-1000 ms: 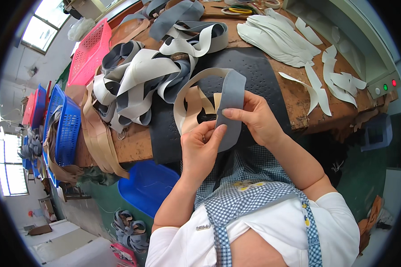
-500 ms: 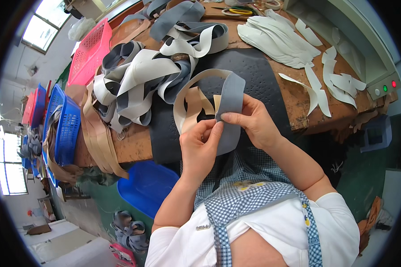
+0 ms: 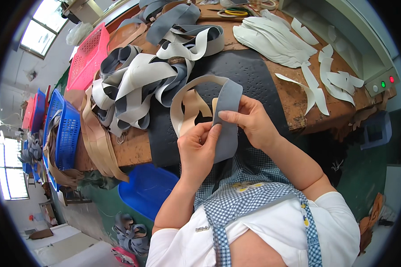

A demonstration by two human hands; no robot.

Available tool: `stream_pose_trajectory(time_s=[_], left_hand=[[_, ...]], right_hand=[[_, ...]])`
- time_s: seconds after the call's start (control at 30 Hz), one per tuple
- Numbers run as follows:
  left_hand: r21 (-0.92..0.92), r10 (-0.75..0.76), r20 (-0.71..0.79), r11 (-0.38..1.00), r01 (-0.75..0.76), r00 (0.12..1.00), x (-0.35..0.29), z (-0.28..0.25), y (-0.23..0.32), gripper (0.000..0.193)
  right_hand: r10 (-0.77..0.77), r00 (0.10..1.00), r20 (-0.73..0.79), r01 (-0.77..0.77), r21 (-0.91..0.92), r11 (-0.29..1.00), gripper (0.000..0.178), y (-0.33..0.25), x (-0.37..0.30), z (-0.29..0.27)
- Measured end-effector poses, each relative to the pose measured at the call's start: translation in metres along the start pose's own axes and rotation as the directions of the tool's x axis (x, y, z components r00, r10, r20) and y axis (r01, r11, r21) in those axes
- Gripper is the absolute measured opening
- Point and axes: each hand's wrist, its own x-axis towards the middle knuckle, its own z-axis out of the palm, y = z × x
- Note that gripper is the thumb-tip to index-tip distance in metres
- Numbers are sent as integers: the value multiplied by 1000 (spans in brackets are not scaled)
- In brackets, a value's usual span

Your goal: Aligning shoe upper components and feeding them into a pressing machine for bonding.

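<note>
Left hand (image 3: 196,149) and right hand (image 3: 258,124) pinch the edge of the strip (image 3: 230,91), looped over the mat (image 3: 258,80) near the bench's (image 3: 137,147) front edge. Mat stretches right toward white pieces (image 3: 276,41); a heap (image 3: 142,71) crowds the left.

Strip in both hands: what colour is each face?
The strip is blue-grey outside and pale beige inside, best seen in the head view.

Wht wall (image 3: 53,60), 2 bright windows (image 3: 42,26) at L; grn flr (image 3: 365,167); brn wd bench (image 3: 136,149).
</note>
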Motion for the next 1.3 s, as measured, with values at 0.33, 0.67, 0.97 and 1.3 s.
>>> stream_pose_trajectory(time_s=[0.33,0.67,0.97,1.3], left_hand=[[-205,-10,22,979,14,1000,0,1,0,19],[-157,-62,43,985,68,997,-4,0,3,17],[-193,-10,-9,981,8,1000,0,0,-3,16],[-104,80,-91,991,-89,993,-10,11,-7,13]], right_hand=[[-15,1000,-16,15,-21,1000,36,10,-1,1],[0,999,-43,3,67,998,28,4,3,-4],[-36,999,-17,37,68,997,29,7,0,-2],[-55,995,-88,65,115,991,31,9,4,-8]])
